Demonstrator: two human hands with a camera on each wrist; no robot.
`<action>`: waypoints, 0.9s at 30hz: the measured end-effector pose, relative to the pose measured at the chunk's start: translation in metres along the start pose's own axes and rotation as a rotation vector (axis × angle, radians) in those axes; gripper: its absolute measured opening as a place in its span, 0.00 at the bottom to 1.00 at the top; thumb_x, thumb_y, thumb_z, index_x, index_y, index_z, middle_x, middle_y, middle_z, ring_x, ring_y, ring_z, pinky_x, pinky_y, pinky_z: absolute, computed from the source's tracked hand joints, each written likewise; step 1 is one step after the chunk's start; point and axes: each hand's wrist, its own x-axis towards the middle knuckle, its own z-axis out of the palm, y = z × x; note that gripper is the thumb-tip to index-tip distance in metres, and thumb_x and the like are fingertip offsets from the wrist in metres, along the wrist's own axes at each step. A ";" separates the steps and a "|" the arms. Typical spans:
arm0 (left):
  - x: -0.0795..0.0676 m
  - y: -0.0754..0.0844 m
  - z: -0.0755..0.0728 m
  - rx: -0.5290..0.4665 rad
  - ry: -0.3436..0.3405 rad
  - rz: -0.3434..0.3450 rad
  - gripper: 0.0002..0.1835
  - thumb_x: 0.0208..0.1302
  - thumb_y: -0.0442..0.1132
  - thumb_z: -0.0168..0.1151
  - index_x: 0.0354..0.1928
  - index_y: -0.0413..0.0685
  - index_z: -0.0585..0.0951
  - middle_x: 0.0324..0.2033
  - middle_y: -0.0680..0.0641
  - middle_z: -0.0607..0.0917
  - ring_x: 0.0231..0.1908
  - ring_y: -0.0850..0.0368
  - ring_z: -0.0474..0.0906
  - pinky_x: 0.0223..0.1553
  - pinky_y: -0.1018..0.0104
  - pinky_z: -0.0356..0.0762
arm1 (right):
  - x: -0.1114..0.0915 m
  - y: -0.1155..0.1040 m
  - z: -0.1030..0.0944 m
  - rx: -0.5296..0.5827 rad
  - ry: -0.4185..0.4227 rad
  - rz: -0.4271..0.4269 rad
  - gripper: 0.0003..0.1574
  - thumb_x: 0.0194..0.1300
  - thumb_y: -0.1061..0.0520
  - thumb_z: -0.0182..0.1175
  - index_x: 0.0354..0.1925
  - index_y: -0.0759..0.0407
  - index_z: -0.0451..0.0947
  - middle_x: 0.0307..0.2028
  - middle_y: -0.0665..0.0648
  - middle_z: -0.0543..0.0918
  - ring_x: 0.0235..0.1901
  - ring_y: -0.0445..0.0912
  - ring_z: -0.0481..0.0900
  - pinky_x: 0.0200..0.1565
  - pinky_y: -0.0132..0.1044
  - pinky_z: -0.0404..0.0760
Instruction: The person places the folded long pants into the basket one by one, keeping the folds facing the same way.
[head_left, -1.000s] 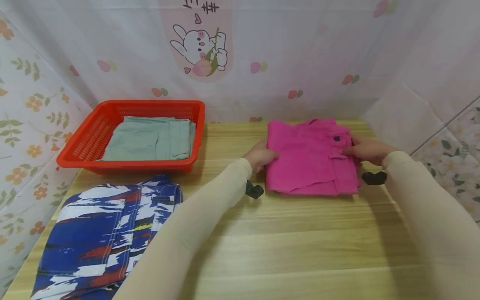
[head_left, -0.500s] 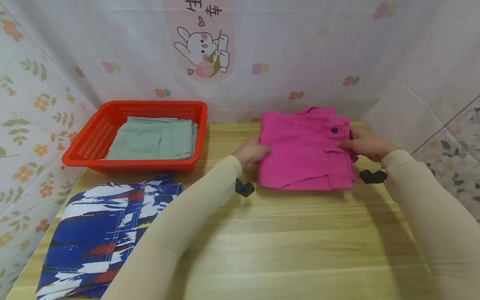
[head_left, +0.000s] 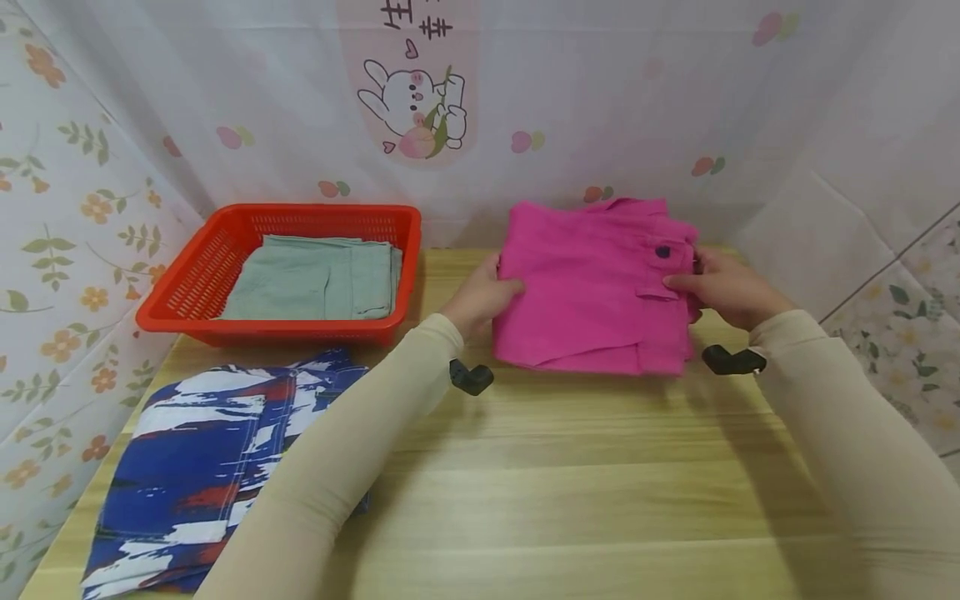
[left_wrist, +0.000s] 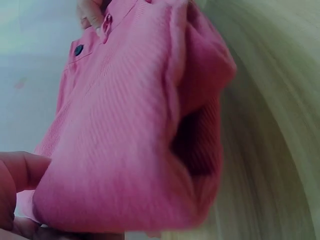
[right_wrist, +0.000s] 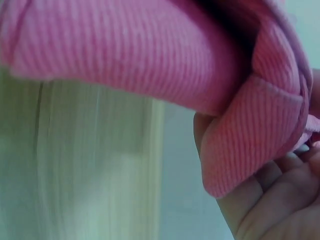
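Note:
Folded pink pants [head_left: 585,287], with a dark button and a belt loop at the waistband, are held level between both hands, raised off the wooden table. My left hand [head_left: 483,296] grips their left edge, thumb [left_wrist: 22,170] on top and fingers below. At the waistband edge, my right hand [head_left: 731,290] pinches them; its thumb lies above, and in the right wrist view the fingers [right_wrist: 280,175] are under the ribbed cloth. A red plastic basket [head_left: 408,275] stands at the back left, with folded grey-green pants [head_left: 307,279] lying inside.
A folded blue, white and red patterned garment [head_left: 187,475] lies at the front left, partly covered by the left sleeve [head_left: 352,450]. Printed curtains [head_left: 600,100] stand behind and beside the wooden table [head_left: 585,483].
Both hands have lifted the pink pants off the table and carried them to the left, nearer the basket. The basket and the patterned garment stay where they were.

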 end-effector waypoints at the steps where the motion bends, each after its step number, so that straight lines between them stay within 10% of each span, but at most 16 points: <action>1: -0.001 0.001 -0.002 -0.002 0.009 -0.002 0.25 0.63 0.34 0.53 0.61 0.47 0.61 0.49 0.48 0.73 0.46 0.51 0.75 0.45 0.58 0.74 | 0.000 -0.001 0.002 0.014 0.006 -0.004 0.27 0.67 0.58 0.53 0.60 0.59 0.56 0.32 0.55 0.79 0.22 0.45 0.77 0.22 0.41 0.77; 27: -0.055 0.012 -0.044 0.156 0.098 0.061 0.24 0.63 0.38 0.57 0.60 0.54 0.63 0.47 0.49 0.75 0.44 0.53 0.75 0.45 0.58 0.75 | -0.007 -0.019 0.051 0.027 0.034 -0.085 0.30 0.67 0.55 0.53 0.62 0.60 0.54 0.41 0.60 0.77 0.29 0.46 0.79 0.26 0.41 0.79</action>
